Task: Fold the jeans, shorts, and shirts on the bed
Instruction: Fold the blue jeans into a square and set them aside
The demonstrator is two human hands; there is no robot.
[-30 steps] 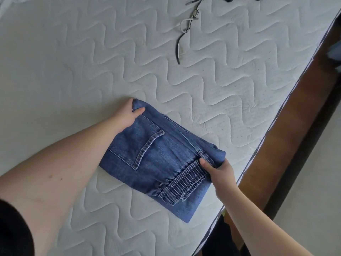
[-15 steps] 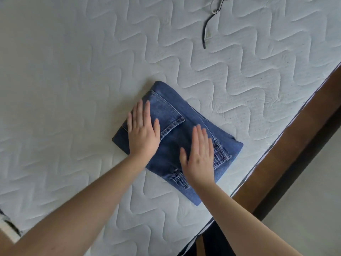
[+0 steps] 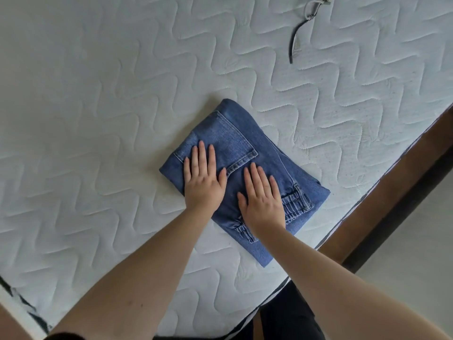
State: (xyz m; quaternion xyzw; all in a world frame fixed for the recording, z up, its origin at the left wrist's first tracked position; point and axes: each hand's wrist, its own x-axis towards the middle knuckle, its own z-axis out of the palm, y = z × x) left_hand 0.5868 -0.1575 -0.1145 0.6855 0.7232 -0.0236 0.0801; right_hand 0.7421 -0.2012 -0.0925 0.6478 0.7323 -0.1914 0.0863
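Nearest: two bare forearms, entering from the lower edge and reaching up and away over the bed (image 3: 98, 99).

Left hand (image 3: 204, 182): laid flat, palm down, on the left half of the folded jeans (image 3: 257, 153). Fingers (image 3: 201, 155) straight and together, tips reaching onto the back pocket (image 3: 228, 141); grasping nothing, only pressing.

Right hand (image 3: 263, 202): likewise flat, palm down, on the right half, just beside the gathered elastic waistband (image 3: 294, 204). Fingers straight, slightly spread; nothing pinched or held.

Jeans: blue denim, folded into a compact squarish packet, lying on the quilted white mattress near its right-hand edge, with the dark bed frame (image 3: 404, 204) beyond that edge. Packet set on the diagonal. Long axis, by judgement, from the rounded fold at upper left, pointing away from the wearer, down to the loose corner at lower right, pointing back towards the body. Pocket uppermost; waistband along the near right side.

Step in hand, judged: flattening and smoothing the finished fold; folding of this item apparently complete.

Next move, judged: lifting both palms off without dragging the top layer, then setting the packet aside or reaching for another garment. No shorts or shirts identifiable.

Farthest: a dark cord with a pale loop and clip (image 3: 304, 28), lying well apart at the top of the bed, partly cut off by the upper edge.
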